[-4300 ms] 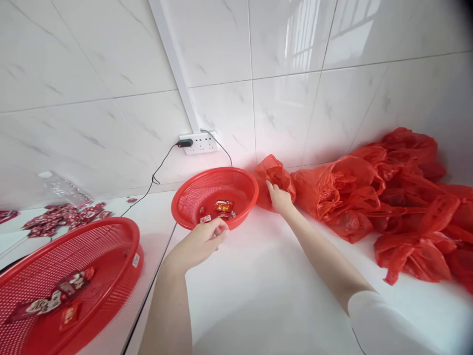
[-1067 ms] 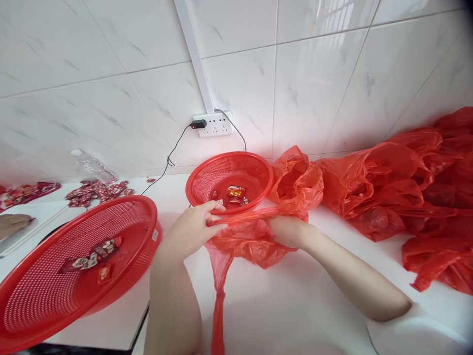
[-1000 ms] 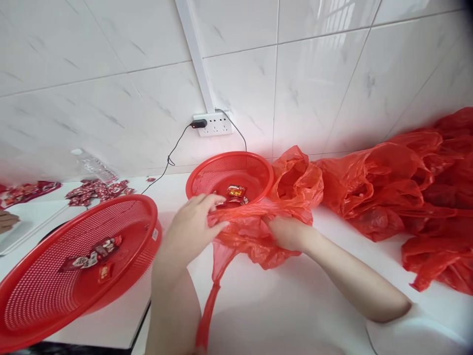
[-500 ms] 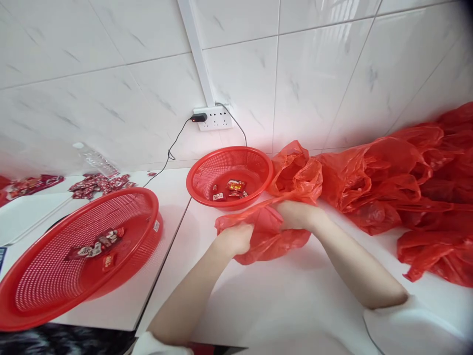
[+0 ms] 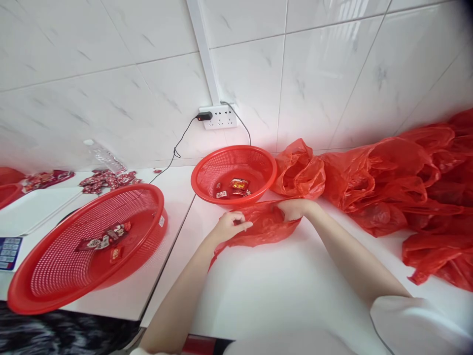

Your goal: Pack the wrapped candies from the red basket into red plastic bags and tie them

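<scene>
A thin red plastic bag (image 5: 262,231) lies spread on the white table in front of me, its mouth partly open. At its left side is my left hand (image 5: 229,228), fingers curled on the bag's edge and the thumb stretched out over the film. My right hand (image 5: 292,209) reaches over the bag's right rim, with its bent fingers on the film and the fingertips hidden inside. Just behind the bag stands a small red mesh basket (image 5: 195,180) with a few wrapped snack packets (image 5: 239,184) at its bottom.
A large red mesh basket (image 5: 27,301) holding several packets (image 5: 105,239) stands at left. Behind it lie a heap of small red packets (image 5: 107,181) and a clear bottle (image 5: 105,157). Bunched red bags (image 5: 384,172) line the right. A cable (image 5: 181,143) runs from the wall socket (image 5: 221,121).
The bag has flattened and its near side has drawn back toward the basket. My left hand has loosened from a fist, with the thumb now stretched out. The view has shifted slightly.
</scene>
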Motion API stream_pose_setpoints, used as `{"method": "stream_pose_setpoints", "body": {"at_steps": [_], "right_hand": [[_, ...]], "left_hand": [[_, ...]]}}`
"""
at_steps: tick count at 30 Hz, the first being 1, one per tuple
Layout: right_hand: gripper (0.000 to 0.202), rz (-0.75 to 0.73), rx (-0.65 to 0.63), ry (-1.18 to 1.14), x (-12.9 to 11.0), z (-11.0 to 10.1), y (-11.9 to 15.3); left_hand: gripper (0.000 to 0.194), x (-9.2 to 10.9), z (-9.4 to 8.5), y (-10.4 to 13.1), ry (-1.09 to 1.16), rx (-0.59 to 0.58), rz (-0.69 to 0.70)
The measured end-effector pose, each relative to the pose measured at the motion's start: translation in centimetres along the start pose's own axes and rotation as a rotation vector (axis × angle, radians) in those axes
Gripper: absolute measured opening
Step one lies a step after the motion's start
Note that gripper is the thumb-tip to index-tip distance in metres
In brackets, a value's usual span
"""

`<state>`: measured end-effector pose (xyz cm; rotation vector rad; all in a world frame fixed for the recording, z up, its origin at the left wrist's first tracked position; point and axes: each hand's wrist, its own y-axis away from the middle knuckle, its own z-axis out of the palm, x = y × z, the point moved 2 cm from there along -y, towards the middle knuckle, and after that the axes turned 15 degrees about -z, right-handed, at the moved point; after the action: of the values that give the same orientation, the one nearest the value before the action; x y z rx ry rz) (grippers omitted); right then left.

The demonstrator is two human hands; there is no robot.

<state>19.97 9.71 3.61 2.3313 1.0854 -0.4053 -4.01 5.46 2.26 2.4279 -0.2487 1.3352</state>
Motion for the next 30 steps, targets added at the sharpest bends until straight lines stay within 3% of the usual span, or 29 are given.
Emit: {"method": "stream_pose_setpoints", "body": {"at_steps": [2, 5, 7, 10, 14, 19, 24, 27, 30], "right_hand": [[0.033, -0.017, 0.013, 0.009, -0.9, -0.3, 0.5], [0.033, -0.051, 0.075, 0.024, -2.6, -0.8, 1.3], [0.036, -0.097, 0.124, 0.010, -3.7, -1.0, 1.6], [0.029, -0.178, 0.241, -0.041, -5.0, -1.2, 1.6], [0.012, -0.316, 0.552, -0.049, -5.8, -1.8, 1.4], [0.014, -0.389, 0.762, 0.047, -6.1, -1.9, 1.1], [0.022, -0.301, 0.803, 0.369, -5.6, -0.6, -0.8], [0.027, -0.286, 0.812, 0.384, -5.4, 0.4, -1.8], [0.051, -0.312, 0.859, 0.328, -5.7, 1.1, -2.2]], "left_hand": [[0.049, -0.1, -0.3, -0.3, 0.338, 0.013, -0.135], [0.073, 0.2, -0.8, -0.5, 0.736, -0.029, -0.415], [0.080, 0.6, -1.2, -0.4, 0.814, -0.037, -0.581], [0.067, 0.9, -1.3, -0.3, 0.865, 0.007, -0.692], [0.033, 0.3, -0.5, -0.1, 1.079, -0.024, -0.552], [0.008, -1.6, 0.8, -0.2, 1.245, 0.158, -0.400], [0.011, -1.9, 1.6, -0.2, 1.183, 0.149, -0.258], [0.023, -1.7, 1.7, 0.2, 1.117, 0.155, -0.184], [0.032, -1.4, 2.1, 0.7, 1.078, 0.160, -0.144]]}}
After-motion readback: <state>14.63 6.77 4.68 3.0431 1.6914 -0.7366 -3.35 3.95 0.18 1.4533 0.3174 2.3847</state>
